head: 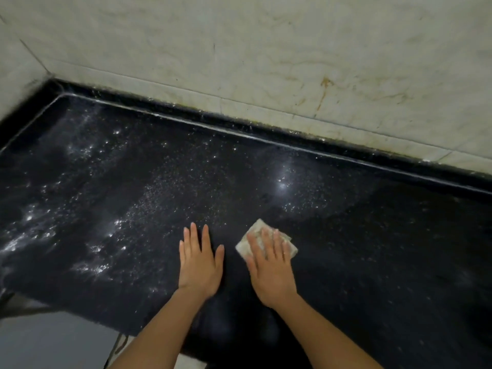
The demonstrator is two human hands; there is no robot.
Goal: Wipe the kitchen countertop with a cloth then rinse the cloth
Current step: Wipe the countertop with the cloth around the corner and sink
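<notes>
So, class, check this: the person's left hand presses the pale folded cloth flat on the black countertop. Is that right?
Not quite. The head view shows the right hand pressing the pale folded cloth flat on the black countertop; the left hand rests bare on the surface beside it.

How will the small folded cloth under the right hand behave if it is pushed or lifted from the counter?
The cloth lies folded flat with soft, uneven edges, so it would likely droop when lifted. It looks thin under the right hand, so it is probably light. On the glossy black countertop it should slide easily, perhaps bunching.
</notes>
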